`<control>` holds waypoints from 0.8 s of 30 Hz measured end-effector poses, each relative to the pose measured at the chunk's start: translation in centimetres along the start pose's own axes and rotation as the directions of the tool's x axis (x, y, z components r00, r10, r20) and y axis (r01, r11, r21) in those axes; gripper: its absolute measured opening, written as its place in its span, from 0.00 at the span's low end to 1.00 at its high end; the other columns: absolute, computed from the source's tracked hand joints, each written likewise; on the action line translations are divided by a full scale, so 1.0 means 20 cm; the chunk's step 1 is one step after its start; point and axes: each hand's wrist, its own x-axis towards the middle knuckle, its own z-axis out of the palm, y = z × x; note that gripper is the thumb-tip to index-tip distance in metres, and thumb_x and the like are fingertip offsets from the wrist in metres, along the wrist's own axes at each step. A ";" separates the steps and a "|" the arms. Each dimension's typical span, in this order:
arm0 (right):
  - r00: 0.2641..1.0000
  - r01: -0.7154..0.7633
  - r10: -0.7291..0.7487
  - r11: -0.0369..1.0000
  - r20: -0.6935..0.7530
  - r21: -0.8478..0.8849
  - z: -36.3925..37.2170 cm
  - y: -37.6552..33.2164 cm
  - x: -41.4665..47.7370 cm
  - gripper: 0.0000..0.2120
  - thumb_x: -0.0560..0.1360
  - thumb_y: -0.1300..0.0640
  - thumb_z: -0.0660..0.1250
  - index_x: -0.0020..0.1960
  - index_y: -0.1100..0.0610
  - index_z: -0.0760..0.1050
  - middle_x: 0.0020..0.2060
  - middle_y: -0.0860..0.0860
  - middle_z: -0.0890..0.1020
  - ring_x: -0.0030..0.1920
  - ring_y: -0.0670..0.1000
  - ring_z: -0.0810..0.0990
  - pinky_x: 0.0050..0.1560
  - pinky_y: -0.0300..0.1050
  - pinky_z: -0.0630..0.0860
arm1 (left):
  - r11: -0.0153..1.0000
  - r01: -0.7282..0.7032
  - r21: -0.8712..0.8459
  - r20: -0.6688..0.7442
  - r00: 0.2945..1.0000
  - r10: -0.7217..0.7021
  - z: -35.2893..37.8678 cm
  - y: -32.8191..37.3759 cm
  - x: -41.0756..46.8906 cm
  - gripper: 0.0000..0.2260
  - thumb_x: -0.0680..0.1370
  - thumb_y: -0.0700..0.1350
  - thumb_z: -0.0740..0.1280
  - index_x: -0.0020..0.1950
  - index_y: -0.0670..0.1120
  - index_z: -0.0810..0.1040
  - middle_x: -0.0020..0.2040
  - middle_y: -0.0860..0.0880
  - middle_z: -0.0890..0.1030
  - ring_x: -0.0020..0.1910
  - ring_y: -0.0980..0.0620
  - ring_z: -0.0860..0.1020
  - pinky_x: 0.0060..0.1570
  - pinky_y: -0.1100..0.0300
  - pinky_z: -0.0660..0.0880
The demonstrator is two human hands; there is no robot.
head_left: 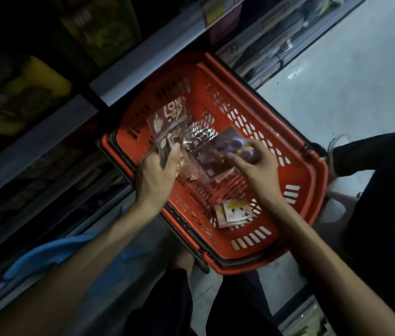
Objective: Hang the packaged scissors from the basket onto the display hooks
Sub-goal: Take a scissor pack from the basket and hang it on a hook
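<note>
Your right hand [257,163] pinches the purple scissors pack [218,151] over the basket [312,190], your left hand [157,170] grips a second pack [169,122]; both look light, slick and floppy, so hold each by its top edge.

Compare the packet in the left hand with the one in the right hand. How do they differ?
The Lovely packet in the left hand has a dark red card with pale lettering; the purple packet in the right hand shows purple scissor handles through plastic. The Lovely packet is gripped at its near end and mostly visible; the purple packet is partly covered by fingers. Both are held over the red basket.
</note>
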 end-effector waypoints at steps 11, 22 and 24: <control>0.885 -0.360 0.438 0.431 0.157 0.827 0.06 -0.36 -0.36 0.10 0.80 0.64 0.69 0.60 0.62 0.74 0.47 0.56 0.88 0.46 0.58 0.89 0.39 0.44 0.85 | 0.676 0.481 -0.559 0.254 0.875 -0.412 0.14 0.21 -0.14 0.36 0.69 0.64 0.80 0.56 0.31 0.79 0.52 0.29 0.83 0.49 0.32 0.84 0.59 0.38 0.81; 0.954 -0.284 0.297 0.939 -0.043 0.194 -0.10 -0.54 -0.49 0.29 0.74 0.44 0.77 0.42 0.71 0.75 0.27 0.61 0.83 0.29 0.62 0.84 0.31 0.50 0.77 | 0.666 0.449 -0.596 0.315 0.893 -0.320 0.08 0.53 -0.15 0.16 0.75 0.44 0.80 0.61 0.39 0.85 0.55 0.39 0.88 0.56 0.39 0.87 0.61 0.44 0.82; 0.943 -0.332 0.331 0.942 0.020 0.047 -0.18 -0.60 -0.51 0.27 0.73 0.38 0.76 0.36 0.62 0.76 0.26 0.57 0.82 0.27 0.59 0.83 0.29 0.47 0.76 | 0.690 0.442 -0.574 0.311 0.896 -0.316 0.04 0.55 -0.15 0.17 0.76 0.44 0.79 0.61 0.40 0.84 0.55 0.40 0.88 0.56 0.38 0.86 0.62 0.42 0.82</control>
